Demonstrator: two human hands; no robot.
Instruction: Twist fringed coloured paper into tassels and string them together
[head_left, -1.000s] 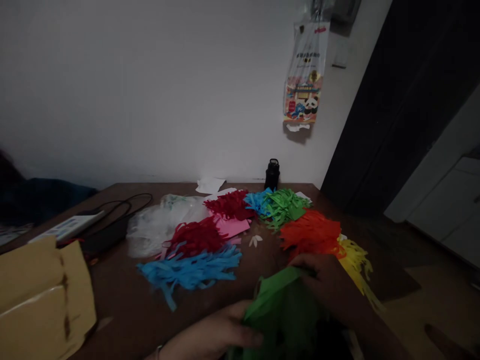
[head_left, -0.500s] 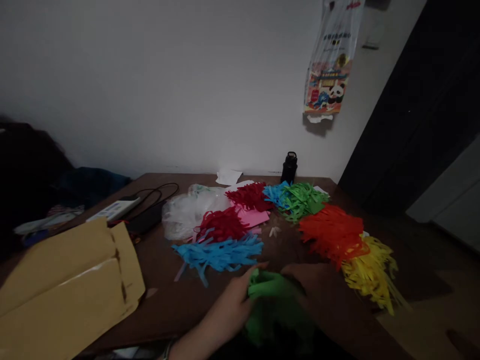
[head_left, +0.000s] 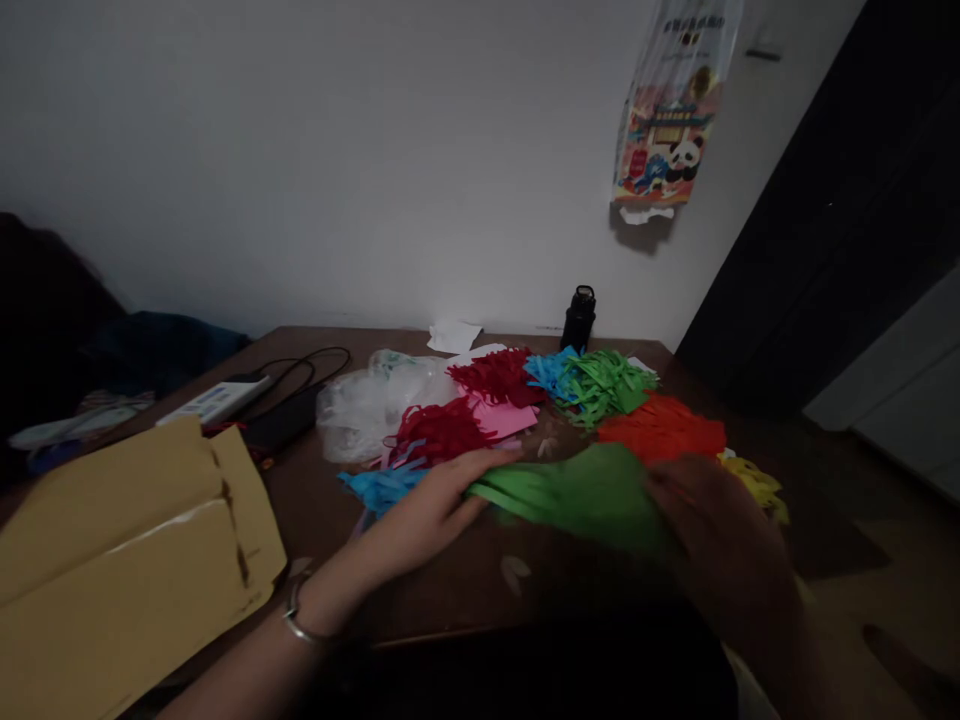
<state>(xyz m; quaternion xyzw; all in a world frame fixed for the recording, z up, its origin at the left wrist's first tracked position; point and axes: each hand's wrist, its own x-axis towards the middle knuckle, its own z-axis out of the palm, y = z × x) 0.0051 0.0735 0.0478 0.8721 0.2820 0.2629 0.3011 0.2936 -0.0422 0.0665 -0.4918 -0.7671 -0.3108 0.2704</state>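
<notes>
Between my two hands stretches a sheet of green fringed tissue paper point(head_left: 600, 500), held above the table's front part. My left hand point(head_left: 450, 490) grips the end cut into strips. At the opposite end, my right hand point(head_left: 712, 520) holds the uncut side; its fingers are dim and partly blurred. Behind my left wrist lies blue fringed paper point(head_left: 379, 488). Dark red fringed paper point(head_left: 439, 432) rests just beyond it. Orange-red fringed paper point(head_left: 660, 428) and yellow fringed paper point(head_left: 757, 485) lie beyond my right hand, partly covered by it.
A yellow-brown cardboard envelope point(head_left: 142, 560) covers the table's left front. Clear plastic wrapping point(head_left: 360, 405), green fringed paper point(head_left: 607, 385) and a black bottle point(head_left: 579, 318) stand or lie farther back. A white power strip point(head_left: 214, 400) with a cable is at the left. A printed bag point(head_left: 667, 140) hangs on the wall.
The green paper was bunched low near the table's front edge; now it is raised and stretched sideways. My hands have moved up and apart, still holding it. The view has shifted slightly.
</notes>
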